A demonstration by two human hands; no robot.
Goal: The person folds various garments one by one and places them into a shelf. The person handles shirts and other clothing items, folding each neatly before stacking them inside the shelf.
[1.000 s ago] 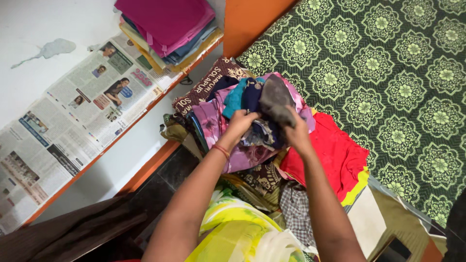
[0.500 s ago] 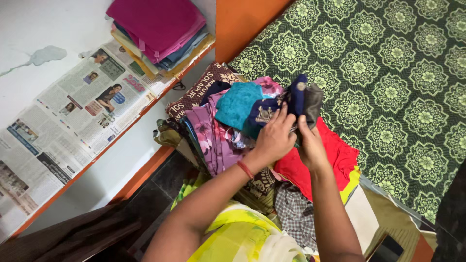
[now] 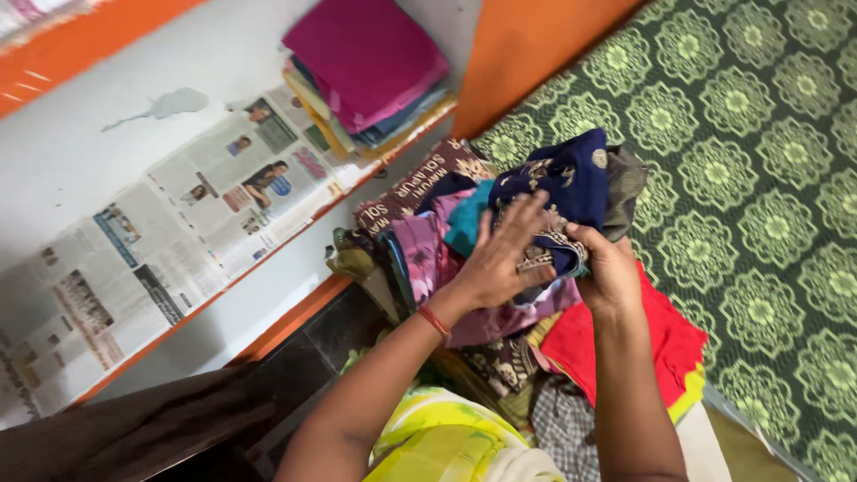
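Left hand: my left hand [image 3: 502, 259] lies palm-down on the navy embroidered cloth [image 3: 561, 189], fingers spread and flattened over its gold-patterned part, with a red thread bangle [image 3: 434, 320] at the wrist.
Right hand: my right hand [image 3: 607, 268] grips the lower edge of the same navy cloth; the fingers are curled into it with the thumb on top, so they are pinching a bunched fold.
Navy cloth: I see it held up on top of the heap of clothes, between both hands, its upper part bulging above my fingers; a grey-olive piece [image 3: 625, 183] hangs just beside it on the right, touching it.
Heap below: a teal cloth [image 3: 466, 225] and a purple flowered cloth [image 3: 420, 259] sit directly under my left hand; a red garment [image 3: 656, 344] lies under my right wrist, with a yellow edge showing beneath it.
Base of heap: a brown printed bag or cloth with lettering [image 3: 420, 183] lies at the far side, and a checked cloth [image 3: 564, 424] at the near side.
Surface to the right: a green bedspread with pale flower medallions [image 3: 759, 178]; the heap rests at its edge.
Shelf to the left: a shelf lined with newspaper [image 3: 178, 223] carries a stack of folded fabrics, magenta on top [image 3: 366, 58], well apart from my hands.
Near me: yellow-green printed clothing [image 3: 437, 442] fills the bottom of the view.
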